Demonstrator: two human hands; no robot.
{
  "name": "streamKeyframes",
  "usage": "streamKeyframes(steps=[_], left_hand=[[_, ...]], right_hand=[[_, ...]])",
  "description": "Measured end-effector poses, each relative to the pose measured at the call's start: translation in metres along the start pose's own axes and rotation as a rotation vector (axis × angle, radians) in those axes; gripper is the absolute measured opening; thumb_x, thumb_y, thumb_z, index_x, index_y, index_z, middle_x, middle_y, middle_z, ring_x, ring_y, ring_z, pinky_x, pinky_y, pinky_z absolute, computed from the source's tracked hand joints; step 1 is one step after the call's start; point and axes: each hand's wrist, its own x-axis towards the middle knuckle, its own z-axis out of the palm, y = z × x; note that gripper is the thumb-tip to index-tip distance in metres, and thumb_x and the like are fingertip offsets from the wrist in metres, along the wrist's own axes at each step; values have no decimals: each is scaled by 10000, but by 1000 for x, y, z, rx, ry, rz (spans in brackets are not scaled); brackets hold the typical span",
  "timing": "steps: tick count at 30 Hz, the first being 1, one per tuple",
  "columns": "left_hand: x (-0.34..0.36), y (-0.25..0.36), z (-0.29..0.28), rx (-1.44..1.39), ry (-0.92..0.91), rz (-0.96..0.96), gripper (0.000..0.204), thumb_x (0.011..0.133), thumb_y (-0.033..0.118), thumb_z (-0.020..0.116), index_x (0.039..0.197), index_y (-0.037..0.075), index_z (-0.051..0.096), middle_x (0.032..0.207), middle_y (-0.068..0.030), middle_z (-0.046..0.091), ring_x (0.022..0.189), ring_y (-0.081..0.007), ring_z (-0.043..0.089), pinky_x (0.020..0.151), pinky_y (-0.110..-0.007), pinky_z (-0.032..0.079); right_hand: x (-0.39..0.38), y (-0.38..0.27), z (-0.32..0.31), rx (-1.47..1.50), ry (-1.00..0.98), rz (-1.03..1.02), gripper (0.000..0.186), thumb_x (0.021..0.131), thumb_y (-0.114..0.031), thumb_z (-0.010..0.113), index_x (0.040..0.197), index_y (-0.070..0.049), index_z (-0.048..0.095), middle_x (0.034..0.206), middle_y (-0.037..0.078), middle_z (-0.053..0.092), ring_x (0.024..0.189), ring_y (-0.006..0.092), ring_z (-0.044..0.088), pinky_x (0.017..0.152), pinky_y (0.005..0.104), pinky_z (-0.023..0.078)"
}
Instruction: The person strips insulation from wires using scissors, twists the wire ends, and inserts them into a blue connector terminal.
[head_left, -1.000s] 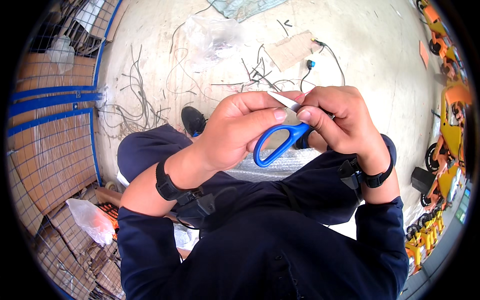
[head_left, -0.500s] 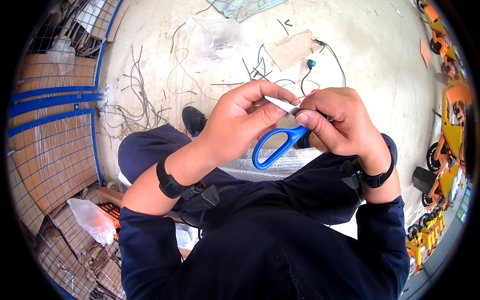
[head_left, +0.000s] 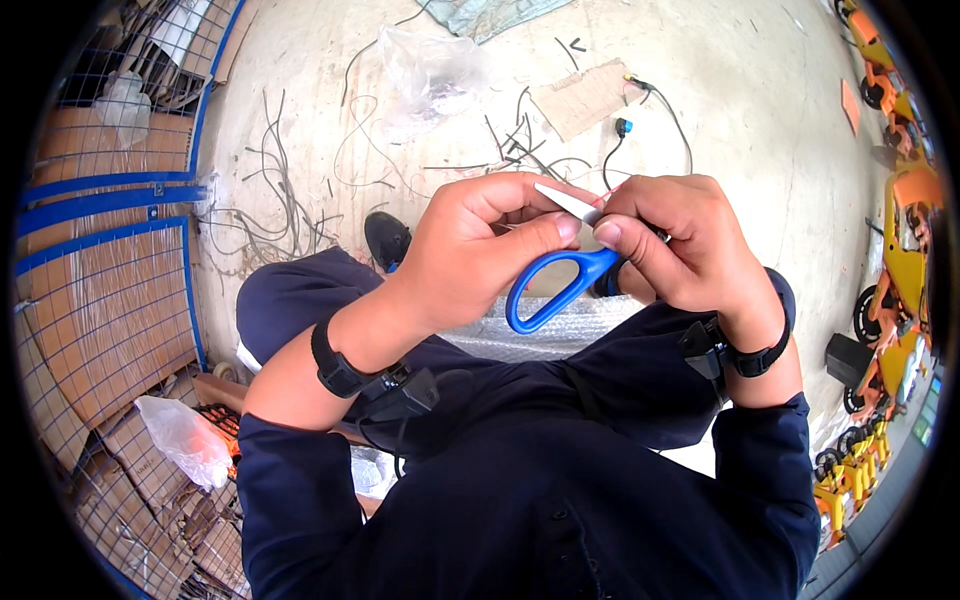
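Blue-handled scissors (head_left: 548, 312) are gripped by my right hand (head_left: 680, 235), its thumb pressed near the pivot. One handle loop hangs free below the fingers, and the pale blade (head_left: 566, 202) points up and left toward my left fingertips. My left hand (head_left: 470, 240) is closed in a pinch, thumb against the curled fingers. Between the two hands a short stretch of thin red wire (head_left: 606, 196) shows beside the blade. It runs toward my left fingers, which hide its end. Both hands are held close together above my knees.
Cut black cables (head_left: 275, 170) lie scattered on the floor, with a clear plastic bag (head_left: 430, 75) and a cardboard piece (head_left: 585, 100) beyond. A cable with a blue connector (head_left: 624, 127) is near my right hand. Blue mesh cages (head_left: 110, 225) stand left; yellow-orange wheeled machines (head_left: 905, 270) line the right.
The red wire's loop above my right fingers has shrunk, and less of it shows. My left hand and the scissors have shifted very slightly; both grips remain the same.
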Motion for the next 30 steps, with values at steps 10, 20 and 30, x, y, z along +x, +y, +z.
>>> streamKeyframes(steps=[10, 20, 30], left_hand=[[1, -1, -2, -137, -38, -78, 255, 878, 39, 580, 1117, -43, 617, 835, -103, 668, 564, -46, 525, 508, -175, 433], [-4, -6, -9, -242, -66, -177, 226, 874, -22, 493, 1053, -75, 620, 874, -98, 616, 492, -22, 465, 448, -163, 351], [-6, -4, -6, -279, -135, -148, 243, 896, 3, 459, 1071, -59, 616, 582, 15, 523, 444, -11, 364, 424, -188, 261]], right_hand=[[0, 0, 0, 17, -10, 23, 127, 856, -142, 648, 774, -44, 643, 594, 93, 557, 519, 268, 553, 483, 316, 421], [-1, 2, 3, 31, 41, 6, 150, 856, -156, 651, 756, -45, 644, 576, 89, 546, 480, 250, 527, 455, 307, 395], [-4, 0, 1, 155, 47, 28, 169, 872, -162, 638, 756, -39, 641, 572, 75, 551, 486, 205, 532, 486, 282, 419]])
